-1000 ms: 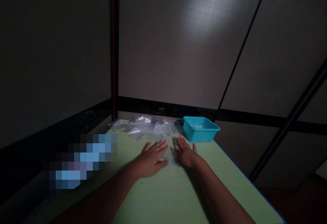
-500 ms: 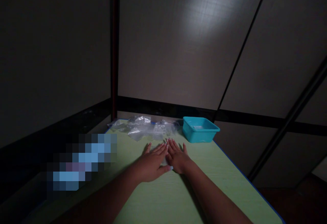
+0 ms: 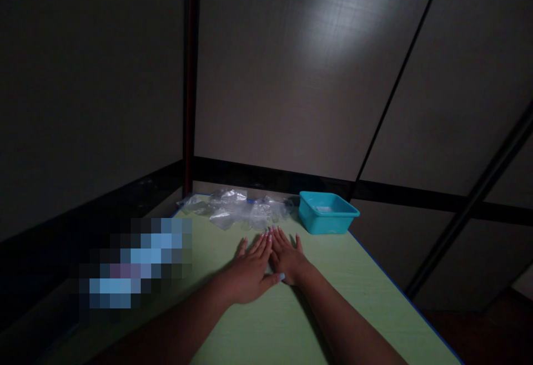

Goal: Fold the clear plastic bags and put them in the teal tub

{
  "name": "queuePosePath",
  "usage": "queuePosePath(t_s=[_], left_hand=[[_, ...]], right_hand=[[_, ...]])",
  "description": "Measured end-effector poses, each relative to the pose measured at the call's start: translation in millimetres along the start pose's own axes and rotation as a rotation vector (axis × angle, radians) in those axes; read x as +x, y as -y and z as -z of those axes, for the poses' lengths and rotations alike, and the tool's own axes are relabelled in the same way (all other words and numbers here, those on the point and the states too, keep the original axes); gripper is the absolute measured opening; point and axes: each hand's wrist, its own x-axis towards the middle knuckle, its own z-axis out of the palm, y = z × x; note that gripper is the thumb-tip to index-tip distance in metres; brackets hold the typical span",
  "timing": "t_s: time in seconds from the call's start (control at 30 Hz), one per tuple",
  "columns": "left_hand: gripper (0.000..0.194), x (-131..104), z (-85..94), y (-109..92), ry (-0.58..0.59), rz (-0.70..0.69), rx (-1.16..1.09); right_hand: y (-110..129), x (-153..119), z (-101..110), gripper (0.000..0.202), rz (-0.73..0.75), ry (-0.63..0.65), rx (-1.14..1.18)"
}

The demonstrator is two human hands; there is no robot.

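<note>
My left hand (image 3: 251, 273) lies flat with its fingers stretched forward and its thumb reaching toward the right wrist. Beside it, my right hand (image 3: 288, 255) is also flat, the fingertips of both hands meeting in the middle. A small pale patch, seemingly thin clear plastic (image 3: 268, 268), shows in the gap between the palms; most of it is hidden under the hands. Just beyond the fingertips, several crumpled clear plastic bags (image 3: 233, 209) spread along the far side of the light green table (image 3: 250, 331).
A turquoise plastic basin (image 3: 327, 223) stands at the table's far right corner, something pale inside it. Blurred-out blue items (image 3: 141, 259) are at the left edge. Dark panelled walls (image 3: 270, 104) rise behind the table.
Both hands stay flat and together. The left hand has shifted slightly toward me, and less of the pale plastic shows around its fingers. The bags and basin have stayed put.
</note>
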Motion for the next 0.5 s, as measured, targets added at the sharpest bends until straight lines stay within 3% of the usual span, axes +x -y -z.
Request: queuePosePath(t_s=[0.5], left_hand=[[0.083, -0.9, -2.5, 1.1, 0.047, 0.103, 0.000]], right_hand=[[0.1, -1.1, -0.2, 0.054, -0.001, -0.012, 0.024]])
